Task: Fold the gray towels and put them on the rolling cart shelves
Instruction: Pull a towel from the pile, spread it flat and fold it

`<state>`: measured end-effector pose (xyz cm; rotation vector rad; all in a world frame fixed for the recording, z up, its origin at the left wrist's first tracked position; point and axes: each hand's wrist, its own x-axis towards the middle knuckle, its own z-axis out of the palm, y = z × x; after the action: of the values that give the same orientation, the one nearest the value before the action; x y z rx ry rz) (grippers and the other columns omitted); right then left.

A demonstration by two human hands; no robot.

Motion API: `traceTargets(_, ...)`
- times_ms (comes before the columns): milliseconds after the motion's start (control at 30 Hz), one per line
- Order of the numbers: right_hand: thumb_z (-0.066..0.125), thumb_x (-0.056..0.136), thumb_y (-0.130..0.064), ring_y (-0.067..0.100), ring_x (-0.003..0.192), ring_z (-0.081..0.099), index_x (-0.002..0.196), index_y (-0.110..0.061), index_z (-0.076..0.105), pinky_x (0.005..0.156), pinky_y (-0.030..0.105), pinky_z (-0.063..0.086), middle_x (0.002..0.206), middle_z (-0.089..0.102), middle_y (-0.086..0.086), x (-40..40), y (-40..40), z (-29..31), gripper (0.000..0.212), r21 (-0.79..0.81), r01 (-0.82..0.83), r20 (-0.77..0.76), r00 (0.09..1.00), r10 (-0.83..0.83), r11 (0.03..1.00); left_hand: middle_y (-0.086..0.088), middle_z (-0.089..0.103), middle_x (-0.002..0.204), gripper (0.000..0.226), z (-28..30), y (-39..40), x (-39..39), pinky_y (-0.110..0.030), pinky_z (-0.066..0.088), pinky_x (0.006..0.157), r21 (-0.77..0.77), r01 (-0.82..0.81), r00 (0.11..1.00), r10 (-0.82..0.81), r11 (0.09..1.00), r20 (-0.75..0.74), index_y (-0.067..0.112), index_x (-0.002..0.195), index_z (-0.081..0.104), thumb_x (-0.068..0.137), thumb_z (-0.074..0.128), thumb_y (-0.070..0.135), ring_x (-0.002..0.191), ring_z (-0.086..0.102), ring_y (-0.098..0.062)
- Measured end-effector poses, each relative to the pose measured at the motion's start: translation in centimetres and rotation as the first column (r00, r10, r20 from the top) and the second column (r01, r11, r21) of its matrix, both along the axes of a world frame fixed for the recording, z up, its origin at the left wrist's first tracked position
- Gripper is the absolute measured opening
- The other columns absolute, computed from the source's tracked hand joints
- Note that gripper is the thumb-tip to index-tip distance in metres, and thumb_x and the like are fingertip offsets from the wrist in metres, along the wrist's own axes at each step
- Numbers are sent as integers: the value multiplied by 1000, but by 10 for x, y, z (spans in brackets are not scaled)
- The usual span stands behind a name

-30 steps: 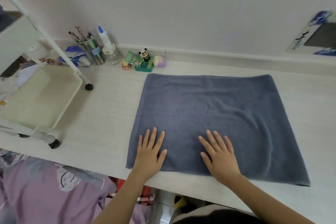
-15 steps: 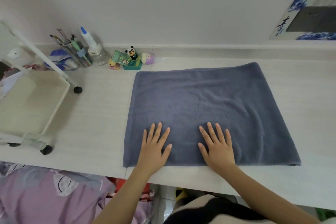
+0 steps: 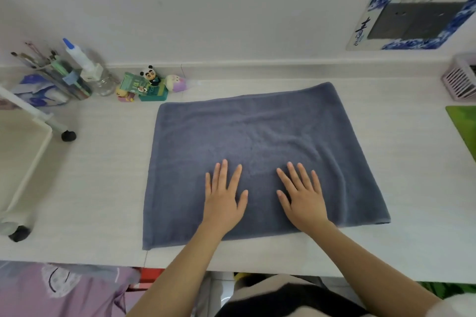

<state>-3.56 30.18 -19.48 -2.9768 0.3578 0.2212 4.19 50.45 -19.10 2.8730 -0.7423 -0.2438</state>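
Far ahead-left of the hands, by the wall: brush cup (image 3: pixel 55 77), glue bottle (image 3: pixel 82 59) leaning on a clear jar (image 3: pixel 103 82), panda figurine (image 3: pixel 150 75) on a green toy block (image 3: pixel 152 92), purple-white plush (image 3: pixel 175 83). Ahead-right: blue-patterned frame (image 3: pixel 412 19) against the wall. Far right: pink slatted basket (image 3: pixel 461 78), green mat (image 3: pixel 465 127). Below the desk edge: purple fabric (image 3: pixel 61 291).

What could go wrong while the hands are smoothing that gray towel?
1. Ripples show on the right part of the gray towel; both flat hands, left hand and right hand, press near its front, so a fold might trap those creases.
2. The towel's back edge lies close to the small toys; a big sweep could perhaps knock them over.
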Motion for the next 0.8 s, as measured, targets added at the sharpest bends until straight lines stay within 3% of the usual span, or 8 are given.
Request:
traceTargets(67, 7, 97, -55, 23, 142, 24, 146, -28, 29, 115, 38, -1, 152, 31, 1, -4, -13, -4, 60, 12, -3, -20, 1000, 3, 1000, -6, -7, 158, 67, -13, -5, 3, -48, -8, 115, 89, 47, 998, -50, 995, 27, 31, 151, 1, 92, -2, 61, 147, -6, -26)
traceTargets(200, 5, 91, -58, 21, 146, 8, 149, -33, 9, 116, 35, -9, 158, 13, -2, -21, -73, -7, 63, 18, 193, 4, 981, -193, 981, -11, 29, 154, 61, -25, 1, 2, -54, 6, 112, 101, 5, 997, -13, 995, 81, 25, 145, 35, 93, 24, 55, 141, 20, -30)
traceTargets(333, 2, 88, -57, 24, 146, 4, 150, -29, 12, 115, 37, -14, 158, 10, 0, -18, -104, -1, 68, 6, 250, -16, 968, -250, 968, -22, 50, 132, 54, -10, -38, 9, -60, 20, 110, -46, -110, 991, 113, 993, 66, 10, 113, 61, 77, 39, 44, 127, 41, -39)
traceTargets(400, 12, 93, -53, 25, 145, 12, 149, -26, 23, 116, 38, -11, 156, 20, 3, -14, -102, 0, 63, 10, 185, -2, 983, -184, 983, -23, 44, 139, 58, -6, -63, 14, -56, 13, 113, -74, -105, 993, 108, 992, 39, 8, 123, 56, 81, 36, 44, 133, 36, -39)
traceTargets(500, 11, 96, -54, 23, 143, 15, 148, -27, 23, 116, 36, -6, 154, 23, 1, -18, -108, -5, 60, 14, 129, 3, 992, -129, 992, -15, 19, 156, 65, -14, -81, 17, -51, 0, 114, 43, 28, 999, -30, 999, 40, 21, 148, 28, 91, 28, 52, 143, 18, -35)
traceTargets(567, 7, 93, -56, 23, 144, 13, 149, -26, 19, 115, 35, -9, 156, 19, 2, -21, -122, -5, 64, 19, 215, 11, 977, -215, 976, -14, 26, 154, 64, -18, -85, 19, -54, 3, 112, 96, 18, 999, -20, 995, 29, 23, 146, 34, 90, 28, 54, 142, 24, -35)
traceTargets(667, 12, 92, -50, 25, 144, 16, 148, -19, 26, 116, 37, -7, 155, 23, 8, -5, -134, 0, 66, 21, 268, 54, 962, -269, 963, -19, 43, 142, 60, -11, -101, 26, -57, 14, 113, 17, -53, 998, 52, 998, 34, 14, 129, 55, 86, 35, 50, 134, 37, -37)
traceTargets(800, 32, 93, -40, 24, 140, 24, 142, -19, 40, 115, 40, 7, 148, 38, 8, 44, -116, 1, 54, 69, 19, 144, 989, -28, 997, -14, 23, 155, 61, -6, -142, 44, -48, 4, 115, -30, 52, 998, -50, 998, 47, 17, 145, 36, 91, 33, 45, 143, 13, -27)
